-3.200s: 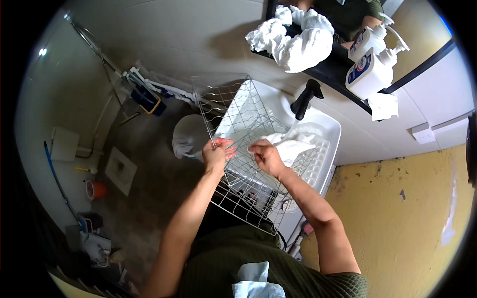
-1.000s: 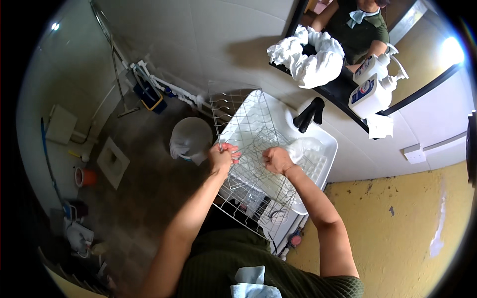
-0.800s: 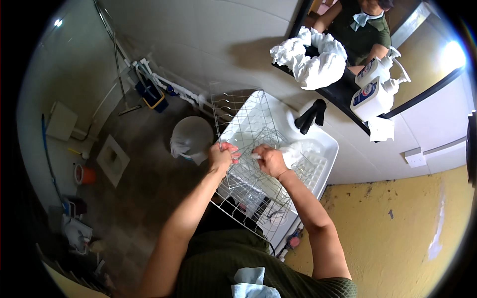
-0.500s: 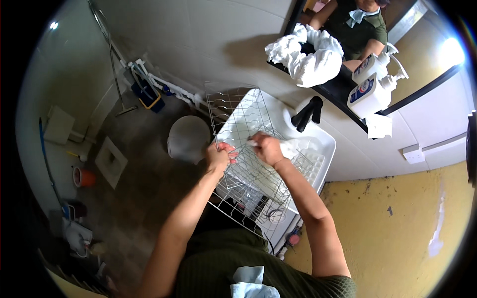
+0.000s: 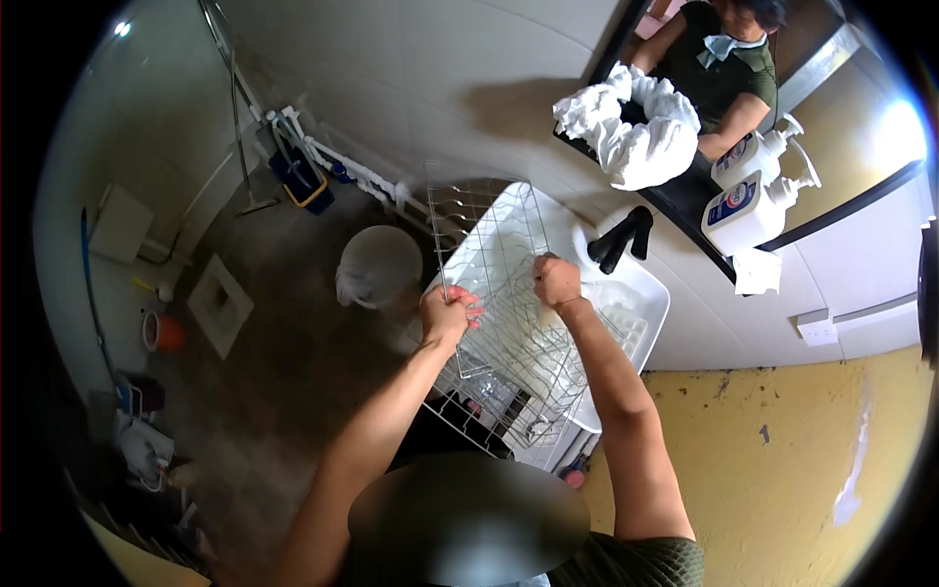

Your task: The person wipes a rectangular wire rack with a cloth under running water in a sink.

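Observation:
A silvery wire rack [image 5: 487, 249] lies tilted across the white sink [image 5: 657, 293]. My left hand [image 5: 450, 313] is closed around the rack's left edge, its fingertips showing inside the wires. Over the rack's right part, my right hand [image 5: 559, 282] is curled into a fist with its knuckles up. A bit of white cloth seems to be bunched in it; the fist hides most of it. Pale, wet-looking patches show through the wires in the basin. The black tap [image 5: 622, 240] stands just behind my right hand.
A black shelf below the mirror holds a bunched white cloth [image 5: 646, 137] and two white pump bottles [image 5: 748, 210]. On the floor left of the sink stands a pale bucket [image 5: 381, 266]. Farther off are a blue-and-yellow mop bucket [image 5: 301, 181], a squat toilet [image 5: 220, 305] and an orange pail [image 5: 164, 331].
My right hand has moved right and up along the rack, nearer the tap. The left hand keeps its grip on the rack's edge. The whole view has shifted slightly.

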Demonstrator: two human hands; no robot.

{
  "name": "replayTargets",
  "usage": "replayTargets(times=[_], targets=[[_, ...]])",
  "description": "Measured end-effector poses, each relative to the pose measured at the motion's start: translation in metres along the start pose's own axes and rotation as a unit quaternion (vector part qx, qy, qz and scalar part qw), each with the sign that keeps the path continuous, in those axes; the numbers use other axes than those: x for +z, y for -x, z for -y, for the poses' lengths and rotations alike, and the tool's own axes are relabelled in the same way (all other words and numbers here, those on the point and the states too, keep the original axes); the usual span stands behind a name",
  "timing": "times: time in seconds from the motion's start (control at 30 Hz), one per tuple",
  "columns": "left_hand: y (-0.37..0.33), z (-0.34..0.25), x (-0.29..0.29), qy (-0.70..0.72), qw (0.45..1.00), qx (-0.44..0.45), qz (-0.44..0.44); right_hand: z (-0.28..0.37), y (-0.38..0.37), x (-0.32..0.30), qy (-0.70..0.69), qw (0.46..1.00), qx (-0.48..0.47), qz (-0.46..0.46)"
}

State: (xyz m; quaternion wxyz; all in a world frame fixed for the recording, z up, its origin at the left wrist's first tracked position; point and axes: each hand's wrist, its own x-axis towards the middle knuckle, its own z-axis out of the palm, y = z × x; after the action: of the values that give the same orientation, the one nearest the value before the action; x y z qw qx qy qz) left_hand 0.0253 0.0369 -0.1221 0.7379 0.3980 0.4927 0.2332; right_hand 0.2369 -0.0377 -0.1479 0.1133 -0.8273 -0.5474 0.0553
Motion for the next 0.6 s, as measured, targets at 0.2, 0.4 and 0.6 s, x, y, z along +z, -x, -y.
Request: replayTargets(times=[0.2, 0.4, 0.6], targets=[[-0.002, -0.002, -0.004, -0.007, 1.000, -0.001, -0.007, 0.068, 0.011, -0.021, -0.188, 0.963, -0.170, -0.090], [0.001, -0.001, -0.003, -0.007, 1.000, -0.001, -0.008, 0.032, -0.001, -0.023, -0.047, 0.985, -0.167, -0.019], [-0.006, 0.004, -0.007, -0.001, 1.000, -0.001, -0.007, 0.061, 0.005, -0.022, -0.190, 0.957, -0.213, -0.058]])
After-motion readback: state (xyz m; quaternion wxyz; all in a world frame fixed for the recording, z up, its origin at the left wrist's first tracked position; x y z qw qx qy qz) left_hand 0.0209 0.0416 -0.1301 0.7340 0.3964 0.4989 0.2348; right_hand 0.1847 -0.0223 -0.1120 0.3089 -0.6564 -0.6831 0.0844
